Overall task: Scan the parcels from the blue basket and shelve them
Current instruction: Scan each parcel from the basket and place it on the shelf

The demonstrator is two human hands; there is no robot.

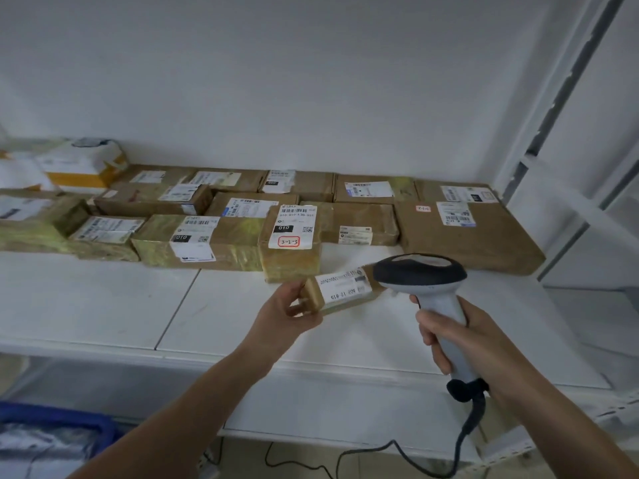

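While the left hand (288, 314) pinches one end of the small parcel (340, 292) above the white shelf (86, 299) and the right hand (460, 337) grips the scanner (420, 276), its head just beside the label (345, 284), rows of taped parcels (221, 242) fill the shelf rear, and the blue basket (52, 414) sits lower left.

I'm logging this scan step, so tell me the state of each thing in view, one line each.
Small brown cardboard parcel: held by the left hand over the shelf, label up.
Grey handheld scanner with black head: gripped by the right hand, aimed at that parcel.
White metal shelf: carries taped brown boxes along its back.
Blue plastic basket: lower left, something grey inside.
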